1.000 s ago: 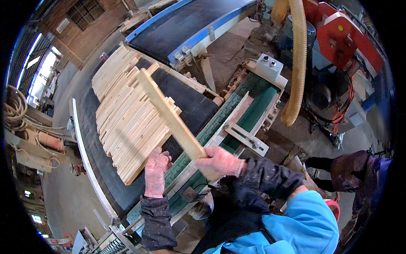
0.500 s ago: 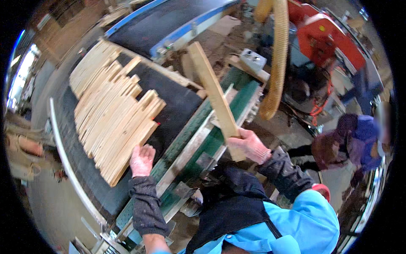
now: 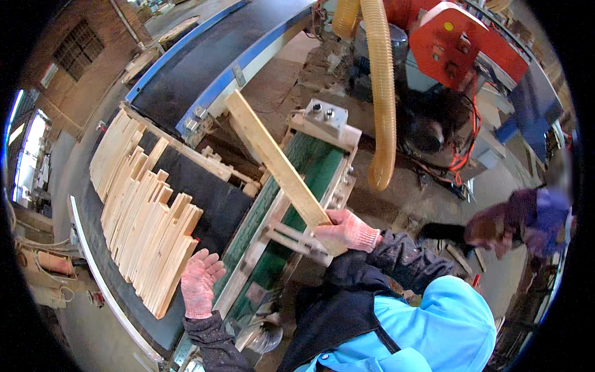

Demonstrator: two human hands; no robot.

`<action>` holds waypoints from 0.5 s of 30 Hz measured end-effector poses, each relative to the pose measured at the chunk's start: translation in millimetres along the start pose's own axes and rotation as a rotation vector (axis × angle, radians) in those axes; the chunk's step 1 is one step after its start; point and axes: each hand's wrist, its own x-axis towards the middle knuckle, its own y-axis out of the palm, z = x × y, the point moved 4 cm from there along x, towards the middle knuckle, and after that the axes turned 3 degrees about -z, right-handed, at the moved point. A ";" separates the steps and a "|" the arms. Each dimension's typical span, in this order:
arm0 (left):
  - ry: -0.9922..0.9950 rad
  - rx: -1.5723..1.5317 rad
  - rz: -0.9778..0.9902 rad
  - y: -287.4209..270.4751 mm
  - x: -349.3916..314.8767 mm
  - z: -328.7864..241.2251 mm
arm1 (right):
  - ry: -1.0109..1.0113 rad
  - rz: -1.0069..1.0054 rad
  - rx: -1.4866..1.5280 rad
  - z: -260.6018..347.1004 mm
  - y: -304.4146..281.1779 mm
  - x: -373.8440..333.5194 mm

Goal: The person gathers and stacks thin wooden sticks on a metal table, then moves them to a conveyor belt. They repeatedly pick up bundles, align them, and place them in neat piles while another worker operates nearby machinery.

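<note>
My right hand point(image 3: 348, 230), in a pinkish work glove, grips a long wooden board point(image 3: 276, 164) near its lower end. The board slants up and to the left, above a green conveyor point(image 3: 310, 162). My gloved left hand point(image 3: 201, 282) holds nothing, its fingers apart. It hovers beside the near end of a row of wooden strips point(image 3: 145, 226). Those strips lie side by side on a black belt table point(image 3: 207, 195), their right ends uneven.
A blue-edged conveyor point(image 3: 214, 99) runs off at the back. A control box point(image 3: 325, 118) sits at the green conveyor's far end, near a ribbed yellow hose point(image 3: 381, 99) and a red machine point(image 3: 449, 46). Another person point(image 3: 527, 220) is at the far right.
My left hand has come away from the nearest strip and its fingers have spread. The board in my right hand has swung, its far end moving left and down. The head view has shifted.
</note>
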 end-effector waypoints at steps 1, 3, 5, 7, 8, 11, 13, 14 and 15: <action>0.011 -0.035 0.030 24.9 5.8 0.1 | 0.048 0.033 -0.050 14.3 -23.4 2.0; 0.035 -0.104 0.094 84.0 19.9 -2.0 | -0.006 0.015 0.076 23.7 -71.8 7.6; 0.001 -0.042 0.088 146.6 39.0 5.8 | 0.065 0.010 0.113 23.1 -128.8 16.0; 0.029 0.033 0.059 205.7 58.5 18.1 | 0.077 -0.016 0.150 28.8 -178.4 26.9; 0.012 0.001 0.075 229.2 68.4 28.9 | 0.068 -0.059 0.151 35.8 -199.6 30.0; -0.013 0.128 0.057 287.5 90.8 41.6 | -0.074 -0.150 -0.039 40.8 -252.7 38.6; 0.038 0.182 0.072 315.5 109.0 50.7 | -0.110 -0.226 0.039 36.9 -277.1 40.2; 0.099 0.245 0.059 325.2 116.7 52.2 | -0.149 -0.274 0.095 31.2 -282.4 42.7; 0.158 0.308 0.045 337.0 123.3 50.9 | -0.186 -0.321 0.152 29.4 -286.6 44.4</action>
